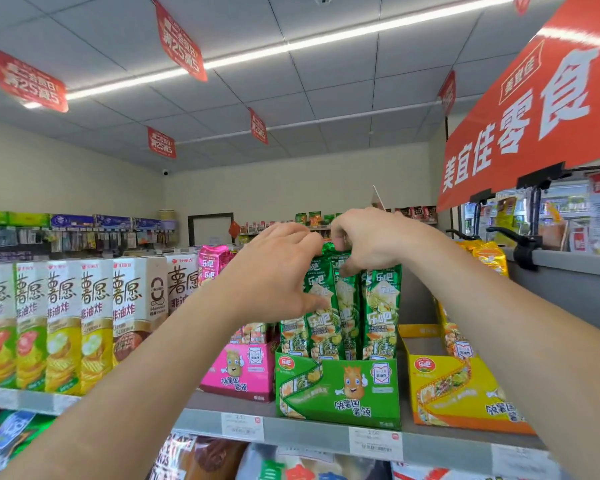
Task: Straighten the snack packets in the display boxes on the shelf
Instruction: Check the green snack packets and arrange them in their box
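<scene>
**Both hands on the green packets, gripping at the top edge**

Right hand [371, 240] was closed in a pinch, fingers curled over the crimped top of the green packets [347, 306], thumb side hidden behind the foil. Left hand [278, 271] held the same bunch from the other side: fingers hooked over the top edge, thumb pressed flat on the front face of the left-most tall packet. Neither hand was spread wide and neither was empty.

Handling, my read: tall, narrow, glossy foil sleeves, probably light, with brittle crisps inside. Foil looked slick and soft, so squeezing mid-body risks crushing the contents and lets the packet slide. The top seal is the stiff part, so it's the right place to hold. A flat thumb on the face is fine for steering.

Look: green foil, white logo, cracker and vegetable print. Several stood upright and leaned slightly, with shorter ones in front at the left.

Location: packets sat in the green display box [336, 389], a potato mascot on its front, on the grey shelf [309, 431] above white price tags [374, 443].

Neighbours: pink display box [239, 372] touching on the left, with pink packets [213, 261] behind the left wrist. Yellow display box [465, 393] just beside on the right, front part looking bare, and yellow packets [489, 254] further back. Potato chip cartons [94, 323] lined the shelf at far left.
</scene>
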{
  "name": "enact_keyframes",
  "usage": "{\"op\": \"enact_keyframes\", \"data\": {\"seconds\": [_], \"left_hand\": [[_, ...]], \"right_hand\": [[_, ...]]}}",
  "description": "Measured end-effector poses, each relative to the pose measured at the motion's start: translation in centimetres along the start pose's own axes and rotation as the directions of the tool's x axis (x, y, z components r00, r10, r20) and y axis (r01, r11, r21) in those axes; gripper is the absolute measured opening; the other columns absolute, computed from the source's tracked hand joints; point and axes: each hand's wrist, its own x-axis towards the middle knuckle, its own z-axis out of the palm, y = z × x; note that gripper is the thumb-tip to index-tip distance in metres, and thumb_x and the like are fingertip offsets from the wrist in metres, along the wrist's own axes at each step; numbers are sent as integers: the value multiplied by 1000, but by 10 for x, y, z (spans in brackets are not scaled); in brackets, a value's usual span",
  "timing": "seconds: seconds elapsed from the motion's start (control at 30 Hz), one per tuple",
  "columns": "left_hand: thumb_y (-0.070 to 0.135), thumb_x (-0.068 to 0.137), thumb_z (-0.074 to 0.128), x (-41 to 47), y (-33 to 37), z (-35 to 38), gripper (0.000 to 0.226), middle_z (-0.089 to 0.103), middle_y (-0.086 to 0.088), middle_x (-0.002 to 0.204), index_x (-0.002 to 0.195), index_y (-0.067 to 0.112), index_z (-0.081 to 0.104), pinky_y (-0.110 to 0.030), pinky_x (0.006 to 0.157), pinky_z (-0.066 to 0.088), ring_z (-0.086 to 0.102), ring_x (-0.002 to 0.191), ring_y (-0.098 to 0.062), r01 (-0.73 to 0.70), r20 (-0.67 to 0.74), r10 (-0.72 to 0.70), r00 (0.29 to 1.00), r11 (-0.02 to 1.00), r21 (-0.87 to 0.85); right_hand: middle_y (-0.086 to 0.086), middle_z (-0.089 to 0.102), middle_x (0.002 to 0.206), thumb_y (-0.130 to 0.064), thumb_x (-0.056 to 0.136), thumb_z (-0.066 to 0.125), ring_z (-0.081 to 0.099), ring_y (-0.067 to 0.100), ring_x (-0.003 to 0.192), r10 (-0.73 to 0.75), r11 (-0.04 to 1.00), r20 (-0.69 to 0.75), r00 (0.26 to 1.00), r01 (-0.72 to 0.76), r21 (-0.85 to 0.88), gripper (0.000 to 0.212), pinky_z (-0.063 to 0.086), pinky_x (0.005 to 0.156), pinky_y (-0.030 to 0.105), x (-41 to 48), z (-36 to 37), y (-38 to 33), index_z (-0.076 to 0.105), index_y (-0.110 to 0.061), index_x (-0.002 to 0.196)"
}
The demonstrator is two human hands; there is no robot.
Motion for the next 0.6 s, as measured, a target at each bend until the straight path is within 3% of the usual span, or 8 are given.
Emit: {"op": "enact_keyframes", "data": {"seconds": [0.1,0.2,0.3,0.37,0.47,0.53,0.6], "left_hand": [[60,77,67,10,1,2,56,50,3,92,102,20,37,-33,82,35,47,93,-21,13,97,-11,995,1000,-14],[53,79,70,6,-6,2,54,45,6,81,100,23,30,-31,64,33,44,76,-16,70,134,-52,990,989,-131],[55,82,66,-4,-12,4,52,51,7,87,106,24,32,-32,68,36,45,81,-15,106,125,-83,989,977,-184],[62,84,58,-6,-14,4,57,56,6,102,119,19,43,-32,80,42,48,94,-14,136,79,-122,989,970,-202],[60,88,53,-8,-13,7,57,63,-3,109,121,14,54,-33,82,44,53,101,-19,183,-47,-198,979,957,-227],[55,90,55,-10,-10,10,57,63,-6,116,129,15,52,-31,84,41,53,109,-21,200,-56,-219,974,949,-245],[52,91,56,-10,-8,13,57,61,-4,122,135,16,47,-29,86,37,50,113,-19,183,-50,-203,978,947,-264]], "right_hand": [[-11,53,92,-33,77,81,49,20,97,-26,998,-95,995,31,48,31,36,94,46,1,1,6,51,-31,85],[-8,61,103,-23,77,81,53,15,95,-43,940,-257,966,126,318,28,43,87,34,6,-1,10,55,-33,82],[-1,66,102,-7,80,75,61,19,97,79,772,-502,861,266,577,24,50,87,33,16,-6,14,59,-25,85],[-6,62,94,0,83,68,60,16,97,218,681,-670,709,381,625,27,50,87,29,21,-14,18,57,-24,87],[-11,57,89,5,85,58,59,2,87,394,580,-816,423,574,577,28,51,80,25,18,-26,23,51,-22,90],[-12,53,90,4,88,53,55,-11,79,453,565,-856,249,663,492,26,45,74,12,11,-31,25,48,-22,91],[-9,51,92,2,90,49,52,-14,79,469,589,-875,123,694,413,20,43,75,10,2,-35,26,47,-17,96]]}}
